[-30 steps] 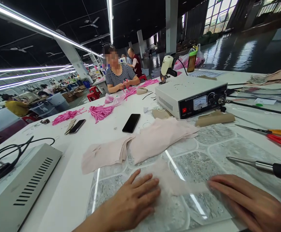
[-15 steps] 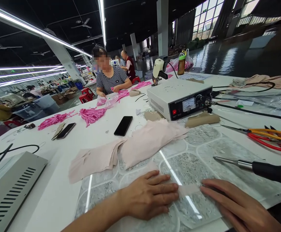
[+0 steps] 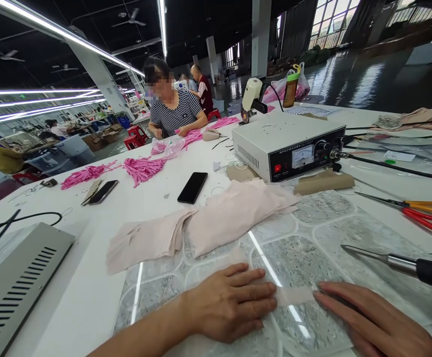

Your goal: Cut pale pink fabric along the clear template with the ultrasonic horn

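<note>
My left hand (image 3: 230,302) lies flat, fingers spread, on a thin pale pink fabric piece (image 3: 293,296) on the patterned glass plate (image 3: 312,248). My right hand (image 3: 372,322) rests flat at the piece's right end, fingertips touching it. A metal-tipped black-handled tool (image 3: 398,263) lies just beyond my right hand. Two piles of pale pink fabric (image 3: 234,210) sit behind my hands.
A white metered machine box (image 3: 290,146) stands at the back, a grey vented box (image 3: 15,282) at the left. Red and yellow handled tools (image 3: 424,213) lie right. Two black phones (image 3: 192,187), pink strips (image 3: 141,168) and cables are on the table. A person in stripes (image 3: 173,111) works opposite.
My left hand slid right over the fabric piece, closing toward my right hand. The view shifted slightly; the piece shows only as a small strip between the hands.
</note>
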Demonstrator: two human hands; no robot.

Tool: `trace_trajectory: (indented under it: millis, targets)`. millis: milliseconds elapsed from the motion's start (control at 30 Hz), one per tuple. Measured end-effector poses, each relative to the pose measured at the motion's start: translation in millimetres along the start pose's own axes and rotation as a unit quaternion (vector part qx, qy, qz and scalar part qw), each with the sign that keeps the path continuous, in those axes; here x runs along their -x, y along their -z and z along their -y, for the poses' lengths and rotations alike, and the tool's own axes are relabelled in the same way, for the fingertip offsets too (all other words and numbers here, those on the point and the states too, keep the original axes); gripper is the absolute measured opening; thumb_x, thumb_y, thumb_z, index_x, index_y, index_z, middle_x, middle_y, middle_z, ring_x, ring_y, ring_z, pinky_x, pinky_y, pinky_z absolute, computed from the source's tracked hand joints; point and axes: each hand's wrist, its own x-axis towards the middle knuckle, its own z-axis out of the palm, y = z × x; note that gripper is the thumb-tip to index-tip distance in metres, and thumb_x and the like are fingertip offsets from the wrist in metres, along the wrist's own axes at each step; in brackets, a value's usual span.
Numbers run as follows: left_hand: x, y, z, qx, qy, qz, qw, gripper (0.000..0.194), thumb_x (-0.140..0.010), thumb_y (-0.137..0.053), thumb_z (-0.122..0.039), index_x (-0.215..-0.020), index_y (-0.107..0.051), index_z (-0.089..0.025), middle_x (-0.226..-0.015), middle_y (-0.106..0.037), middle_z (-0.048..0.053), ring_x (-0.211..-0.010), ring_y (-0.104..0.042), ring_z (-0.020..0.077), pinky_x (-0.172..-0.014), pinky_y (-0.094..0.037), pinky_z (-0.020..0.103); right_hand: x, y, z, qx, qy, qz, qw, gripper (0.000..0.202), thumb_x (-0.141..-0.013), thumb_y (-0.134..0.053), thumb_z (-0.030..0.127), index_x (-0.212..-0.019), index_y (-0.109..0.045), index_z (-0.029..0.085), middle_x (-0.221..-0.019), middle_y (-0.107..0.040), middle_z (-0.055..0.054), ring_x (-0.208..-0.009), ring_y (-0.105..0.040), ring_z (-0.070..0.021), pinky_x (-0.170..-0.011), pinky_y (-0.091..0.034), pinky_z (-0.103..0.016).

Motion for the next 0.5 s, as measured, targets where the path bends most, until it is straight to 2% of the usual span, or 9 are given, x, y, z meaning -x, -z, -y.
trace_trajectory:
  millis: [200,367,500]
  targets:
    - [-0.4,-0.6,0.0,-0.006,-0.003,-0.016,1.000,0.039,-0.101,-0.037,-0.034,-0.128,-0.053,-0.013,-0.140,-0.050,0.006,-0.136,-0.039,0.0242,-0.114,-0.031,0.040,-3.1,5.3,4.5,0.004,-0.021,0.015,1.000,0.043,-0.093,-0.038,0.019,-0.133,-0.052,0.031,-0.122,-0.061,-0.004,-0.110,-0.059,-0.0224,-0.086,-0.054,-0.030]
    - [0.4,-3.0,0.4,-0.002,-0.004,-0.035,0.999,0.038,-0.100,-0.038,-0.034,-0.127,-0.053,-0.013,-0.139,-0.051,0.006,-0.134,-0.041,0.0248,-0.113,-0.032,0.041,-10.2,6.9,8.6,-0.009,-0.020,0.002,1.000,0.040,-0.094,-0.039,0.021,-0.130,-0.055,0.029,-0.119,-0.062,-0.005,-0.109,-0.059,-0.0216,-0.086,-0.053,-0.029]
    - [0.2,-0.1,-0.1,0.006,-0.003,-0.018,1.000,0.039,-0.101,-0.036,-0.034,-0.128,-0.052,-0.012,-0.140,-0.050,0.006,-0.133,-0.042,0.0259,-0.112,-0.033,0.041,-4.7,4.2,6.4,-0.035,-0.036,-0.005,0.999,0.039,-0.092,-0.043,0.020,-0.129,-0.055,0.029,-0.121,-0.061,-0.004,-0.109,-0.059,-0.0214,-0.089,-0.052,-0.030]
